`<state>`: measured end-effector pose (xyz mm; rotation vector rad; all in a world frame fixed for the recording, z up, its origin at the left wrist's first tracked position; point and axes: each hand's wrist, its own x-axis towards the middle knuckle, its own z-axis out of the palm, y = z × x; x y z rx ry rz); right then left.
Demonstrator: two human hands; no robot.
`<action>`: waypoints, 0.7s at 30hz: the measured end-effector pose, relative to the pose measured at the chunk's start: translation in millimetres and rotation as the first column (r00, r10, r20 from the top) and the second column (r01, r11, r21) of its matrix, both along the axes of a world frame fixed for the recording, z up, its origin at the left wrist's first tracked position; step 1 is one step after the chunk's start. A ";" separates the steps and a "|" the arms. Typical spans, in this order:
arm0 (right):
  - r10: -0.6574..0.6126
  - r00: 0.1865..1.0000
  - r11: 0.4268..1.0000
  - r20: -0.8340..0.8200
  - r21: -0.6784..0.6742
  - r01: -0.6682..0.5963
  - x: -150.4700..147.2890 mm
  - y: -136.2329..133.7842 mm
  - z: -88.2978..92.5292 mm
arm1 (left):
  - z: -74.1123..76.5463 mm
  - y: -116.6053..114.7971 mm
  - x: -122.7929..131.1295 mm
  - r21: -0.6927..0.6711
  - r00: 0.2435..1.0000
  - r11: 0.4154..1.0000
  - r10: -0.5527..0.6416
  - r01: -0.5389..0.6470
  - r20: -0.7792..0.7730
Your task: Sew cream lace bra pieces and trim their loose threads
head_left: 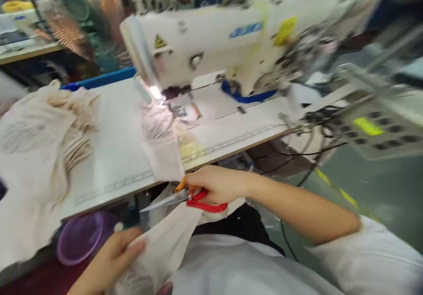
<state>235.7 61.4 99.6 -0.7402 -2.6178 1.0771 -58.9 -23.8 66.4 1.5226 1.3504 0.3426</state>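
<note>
My right hand (221,182) is closed around red-handled scissors (206,204), their blades pointing left over my lap. An orange part shows by the fingers. Pale cloth (176,231) stretches beneath the blades, and my left hand (115,255) grips its left side; a grey print is visible low on it. Another printed pale piece (163,143) lies by the needle of a white sewing machine (208,37) and hangs over the table's front edge. Blur hides whether the scissors touch the cloth.
A pile of pale garments (36,145) covers the left end of the white table (115,132). Below it stands a purple basket (81,237). A control panel (380,129) and cables are on the right, with a fan (79,13) at the back left.
</note>
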 end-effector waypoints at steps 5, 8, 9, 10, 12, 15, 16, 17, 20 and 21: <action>0.065 0.998 0.994 0.027 -0.088 -0.062 -12.0 -5.3 -5.2 | -5.7 5.2 11.6 0.150 0.909 0.933 -0.267 0.327 -0.321; 0.114 0.993 0.987 0.009 -0.114 -0.112 -17.5 -11.8 3.6 | -1.3 12.0 40.8 0.282 0.926 0.882 -0.361 0.377 -0.107; 0.116 0.993 0.987 0.007 -0.116 -0.115 -18.2 -12.1 6.5 | -0.9 11.3 50.5 0.321 0.936 0.886 -0.352 0.334 -0.002; 0.114 0.993 0.987 0.010 -0.114 -0.112 -18.2 -11.2 8.7 | -1.6 9.8 59.1 0.340 0.944 0.903 -0.313 0.262 0.104; 0.087 0.995 0.990 0.037 -0.116 -0.082 -16.1 -6.2 11.2 | -5.2 6.5 71.0 0.293 0.941 0.953 -0.167 0.077 0.295; 0.021 0.996 0.988 0.085 -0.155 -0.007 -9.8 5.3 11.4 | -9.6 6.0 76.4 0.115 0.888 0.989 0.035 -0.098 0.458; 0.012 0.996 0.985 0.091 -0.171 0.004 -7.9 9.1 11.2 | -9.4 7.2 75.9 0.067 0.874 0.990 0.075 -0.122 0.481; 0.007 0.996 0.983 0.092 -0.183 0.010 -6.4 12.6 11.2 | -8.3 8.7 74.9 0.031 0.862 0.991 0.101 -0.134 0.496; 0.030 0.997 0.977 0.076 -0.212 -0.013 -5.4 20.0 13.0 | -2.6 13.2 71.7 -0.059 0.836 0.992 0.123 -0.109 0.535; 0.032 0.997 0.975 0.075 -0.221 -0.015 -6.1 21.4 14.3 | -0.8 14.3 71.2 -0.089 0.822 0.991 0.130 -0.097 0.554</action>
